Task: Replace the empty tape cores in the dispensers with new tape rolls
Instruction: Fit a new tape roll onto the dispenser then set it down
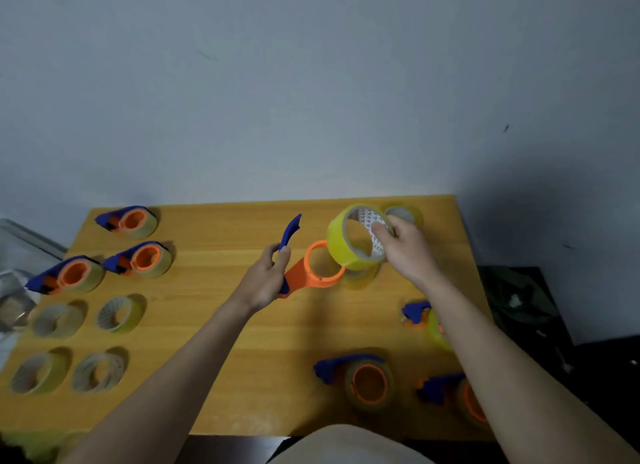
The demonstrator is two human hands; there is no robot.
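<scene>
My left hand [266, 276] grips the blue handle of an orange-and-blue tape dispenser [313, 266] held above the middle of the wooden table [221, 325]; its orange hub ring is bare. My right hand [403, 245] holds a full yellow tape roll [341, 242] by its rim, just right of the hub and touching or nearly touching it. Another tape roll [403, 214] lies behind my right hand at the table's back edge, and one more roll [360, 276] sits blurred under the held one.
Three loaded dispensers [138, 256] stand at the back left. Several thin-looking rolls or cores [119, 314] lie at the front left. Three dispensers with rolls [369, 382] sit at the front right, partly behind my right arm. Dark clutter lies beyond the table's right edge.
</scene>
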